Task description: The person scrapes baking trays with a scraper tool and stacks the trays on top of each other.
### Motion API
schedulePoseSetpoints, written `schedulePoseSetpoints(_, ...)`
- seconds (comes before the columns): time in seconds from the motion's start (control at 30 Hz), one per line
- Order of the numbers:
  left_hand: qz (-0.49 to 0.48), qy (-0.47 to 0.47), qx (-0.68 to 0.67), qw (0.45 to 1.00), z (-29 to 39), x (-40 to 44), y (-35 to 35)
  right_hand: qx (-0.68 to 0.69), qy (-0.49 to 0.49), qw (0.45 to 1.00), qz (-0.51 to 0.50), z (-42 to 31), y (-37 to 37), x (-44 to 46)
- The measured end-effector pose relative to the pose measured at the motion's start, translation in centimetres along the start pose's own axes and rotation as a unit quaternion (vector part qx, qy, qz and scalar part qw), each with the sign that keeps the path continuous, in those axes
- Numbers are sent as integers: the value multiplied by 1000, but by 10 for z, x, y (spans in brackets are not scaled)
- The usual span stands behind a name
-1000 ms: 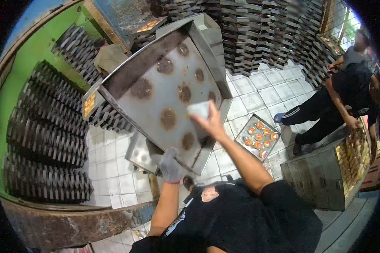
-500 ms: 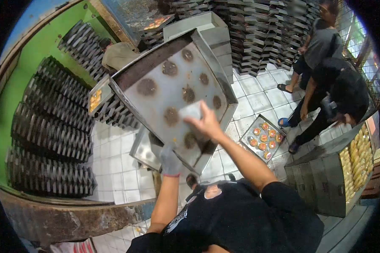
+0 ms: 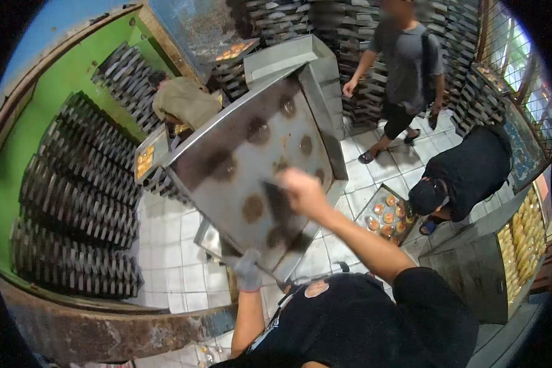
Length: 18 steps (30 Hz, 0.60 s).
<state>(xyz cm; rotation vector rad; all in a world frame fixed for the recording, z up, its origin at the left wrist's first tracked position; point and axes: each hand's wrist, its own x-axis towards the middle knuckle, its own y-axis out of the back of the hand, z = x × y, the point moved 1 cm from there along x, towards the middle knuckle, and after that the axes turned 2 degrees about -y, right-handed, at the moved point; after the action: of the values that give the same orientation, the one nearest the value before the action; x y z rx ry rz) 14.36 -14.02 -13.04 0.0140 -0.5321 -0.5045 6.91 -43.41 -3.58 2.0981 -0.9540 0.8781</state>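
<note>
A large metal tray (image 3: 233,184) with several round, dark burnt-looking spots is tilted in front of me. My left hand (image 3: 247,271), in a grey glove, is closed around the tray's near left edge. My right hand (image 3: 302,193), bare and slightly blurred, grips a flat scraper blade (image 3: 278,201). The scraper is over the tray's inner surface beside the dark spots; I cannot tell whether it touches. Beneath the tray's left side, part of another metal tray (image 3: 210,238) shows.
Stacked metal trays (image 3: 73,202) line the left wall. A tray of round topped buns (image 3: 387,214) lies on the tiles, with a person in black (image 3: 466,175) bent beside it. Another person in grey (image 3: 405,67) stands behind. A tall metal box (image 3: 288,55) is beyond my tray.
The scraper has turned from its pale face to a dark side, and my right hand has shifted slightly. The person in grey has moved left; the one in black bends lower by the buns.
</note>
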Motion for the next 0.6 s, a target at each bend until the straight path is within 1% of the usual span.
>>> schedulePoseSetpoints(0.07, 50, 101, -106, 988, -6, -9, 8, -80, 28, 996, 0, -11, 10, 6)
schedulePoseSetpoints(0.1, 84, 147, -160, 973, -9, -13, 12, -85, 43, 993, 71, 31, 10, 6)
schedulePoseSetpoints(0.13, 92, 184, -197, 959, 13, -8, 16, -6, -135, 985, 110, 38, 31, 24)
schedulePoseSetpoints(0.17, 109, 165, -226, 954, 41, 2, 9, -16, -272, 957, 101, 58, 51, 33)
schedulePoseSetpoints(0.2, 124, 145, -255, 948, 70, 12, 2, -29, -257, 961, 95, 65, 58, 37)
schedulePoseSetpoints(0.23, 119, 142, -252, 950, 64, 10, 12, -41, -240, 965, 93, 67, 63, 42)
schedulePoseSetpoints(0.27, 73, 95, -225, 967, 51, 12, 21, -21, -137, 986, 96, 34, 58, 41)
schedulePoseSetpoints(0.3, 67, 79, -226, 969, 60, 16, 12, -18, -73, 997, 12, 12, 52, 40)
schedulePoseSetpoints(0.33, 62, 64, -226, 970, 68, 20, 3, -57, 79, 995, -4, 1, 38, 35)
schedulePoseSetpoints(0.37, 56, 48, -227, 971, 77, 24, -6, -138, 74, 982, -105, -42, 45, 43)
schedulePoseSetpoints(0.43, 90, 27, -192, 977, 60, 15, -11, -94, 118, 988, 18, -31, 54, 65)
schedulePoseSetpoints(0.47, 87, 30, -190, 977, 54, 8, -8, -53, 71, 993, 80, -21, 72, 80)
schedulePoseSetpoints(0.5, 83, 32, -178, 980, 49, 5, -4, -12, -100, 989, 104, -10, 85, 88)
schedulePoseSetpoints(0.53, 82, 32, -173, 981, 50, 4, -5, -39, -132, 976, 167, 12, 91, 92)
schedulePoseSetpoints(0.57, 80, 32, -169, 982, 54, 6, -8, -63, -165, 969, 175, 19, 95, 90)
schedulePoseSetpoints(0.6, 61, 7, -153, 986, 58, 10, -10, -59, -129, 977, 157, 19, 90, 78)
